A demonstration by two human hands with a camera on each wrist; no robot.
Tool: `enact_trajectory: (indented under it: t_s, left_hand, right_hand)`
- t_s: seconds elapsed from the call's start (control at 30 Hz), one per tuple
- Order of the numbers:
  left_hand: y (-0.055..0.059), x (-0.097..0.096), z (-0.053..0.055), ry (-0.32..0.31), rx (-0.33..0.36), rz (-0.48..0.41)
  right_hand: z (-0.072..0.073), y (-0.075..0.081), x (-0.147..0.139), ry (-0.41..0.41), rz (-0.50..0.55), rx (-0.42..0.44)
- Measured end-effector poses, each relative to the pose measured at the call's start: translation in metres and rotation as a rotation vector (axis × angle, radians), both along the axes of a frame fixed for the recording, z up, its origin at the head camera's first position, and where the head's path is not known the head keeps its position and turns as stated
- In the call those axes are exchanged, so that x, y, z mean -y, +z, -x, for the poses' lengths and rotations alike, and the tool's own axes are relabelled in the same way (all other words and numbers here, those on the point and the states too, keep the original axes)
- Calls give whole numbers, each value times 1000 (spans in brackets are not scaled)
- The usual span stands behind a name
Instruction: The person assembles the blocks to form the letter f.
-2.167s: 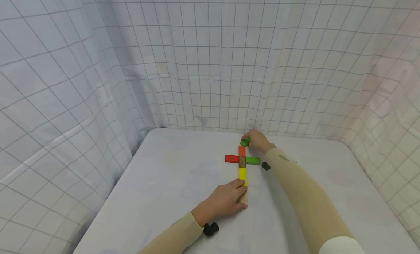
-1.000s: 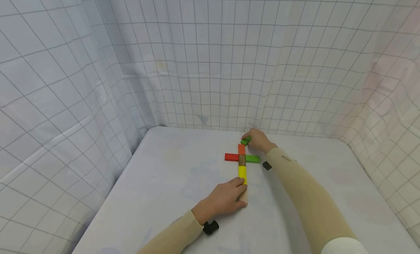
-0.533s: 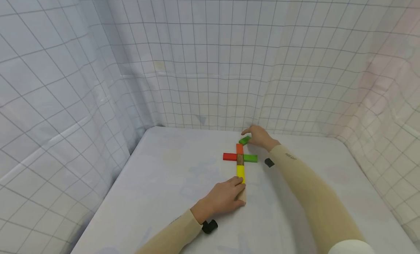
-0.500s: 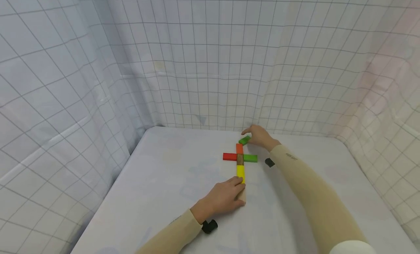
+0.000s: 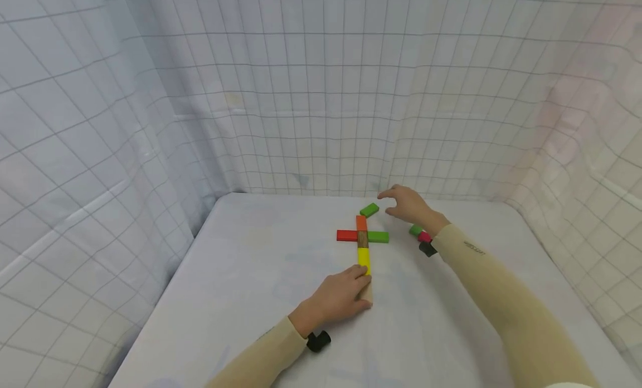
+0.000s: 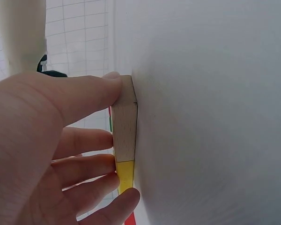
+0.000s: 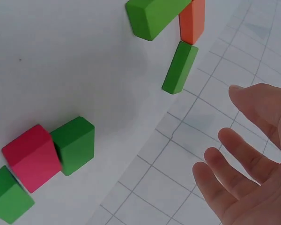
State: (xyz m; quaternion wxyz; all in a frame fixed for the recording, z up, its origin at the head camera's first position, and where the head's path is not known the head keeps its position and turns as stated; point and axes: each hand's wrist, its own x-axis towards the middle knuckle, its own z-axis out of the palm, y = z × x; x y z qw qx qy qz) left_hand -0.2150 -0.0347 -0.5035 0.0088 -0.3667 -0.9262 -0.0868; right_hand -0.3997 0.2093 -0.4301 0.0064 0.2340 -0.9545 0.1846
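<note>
Your relaxed left hand [image 5: 336,296] seemingly touches the wooden block [image 6: 125,133]; your spread, empty right hand [image 5: 410,204] hangs beside the far green block [image 5: 369,210].

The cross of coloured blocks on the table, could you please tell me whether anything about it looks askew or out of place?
Yes: the green block at the far end of the orange block lies at a slant, whereas the visible rest of the cross meets squarely. It may be deliberate.
</note>
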Motion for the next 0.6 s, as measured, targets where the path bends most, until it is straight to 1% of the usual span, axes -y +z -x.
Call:
enact_trajectory:
  t_s: [0.1,0.2,0.3,0.47,0.6]
  left_hand:
    - [0,0,2,-2,0,-7]
    - [-1,0,2,4,8,-10]
    - [-2,1,2,7,5,-6]
    - [-4,1,5,6,-6,-4]
    - [-4,2,3,9,13,0]
  right_hand:
    - [-9,-2,-11,-32,19,-9]
    - [-15,-9,-22,-53,37,-18]
    - [-20,-18,-32,-79,57,-12]
    - [-27,-25,-47,-126,78,8]
    - [-33,-35,-56,-161,86,20]
